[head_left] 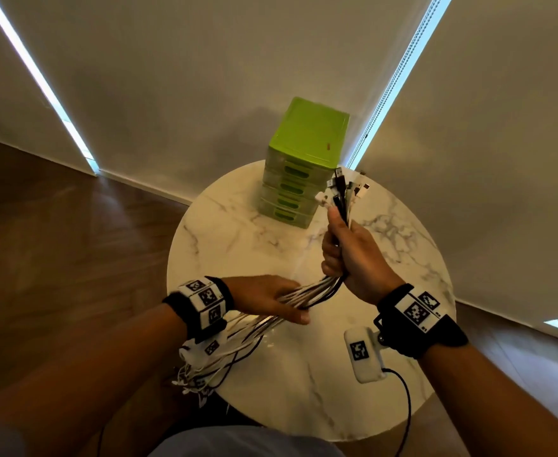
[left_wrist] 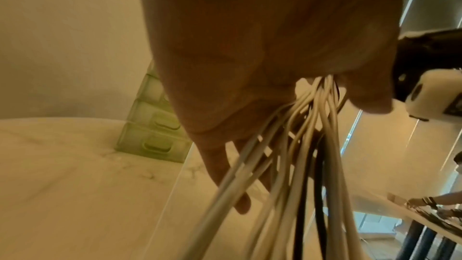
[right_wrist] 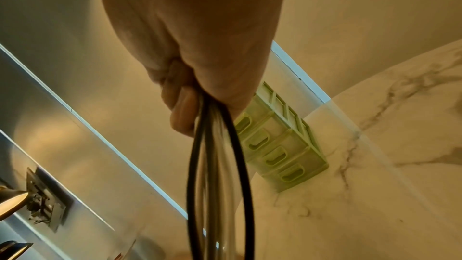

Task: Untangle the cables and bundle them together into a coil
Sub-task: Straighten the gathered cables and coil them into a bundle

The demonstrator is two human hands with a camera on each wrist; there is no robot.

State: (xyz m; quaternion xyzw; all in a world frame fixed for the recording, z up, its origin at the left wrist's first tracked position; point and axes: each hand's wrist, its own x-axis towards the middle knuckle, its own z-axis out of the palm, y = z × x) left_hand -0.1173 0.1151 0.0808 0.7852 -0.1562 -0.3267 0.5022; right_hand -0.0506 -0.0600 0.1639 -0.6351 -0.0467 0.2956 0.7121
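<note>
A bundle of white and black cables (head_left: 310,291) stretches between my two hands above the round marble table (head_left: 234,245). My right hand (head_left: 346,252) grips the bundle in a fist just below the connector ends (head_left: 346,189), which stick up in a fan. In the right wrist view the curled fingers (right_wrist: 180,106) clamp the black cables (right_wrist: 240,165). My left hand (head_left: 264,295) is lower and to the left. The cables (left_wrist: 287,185) run between its thumb and its straight fingers (left_wrist: 225,175). The loose cable ends (head_left: 198,374) hang over the table's front left edge.
A green stack of small drawers (head_left: 307,140) stands at the back of the table, close behind the connector ends. A white wrist camera (head_left: 365,354) with a black lead hangs under my right wrist. Wooden floor surrounds the table, and pale blinds rise behind it.
</note>
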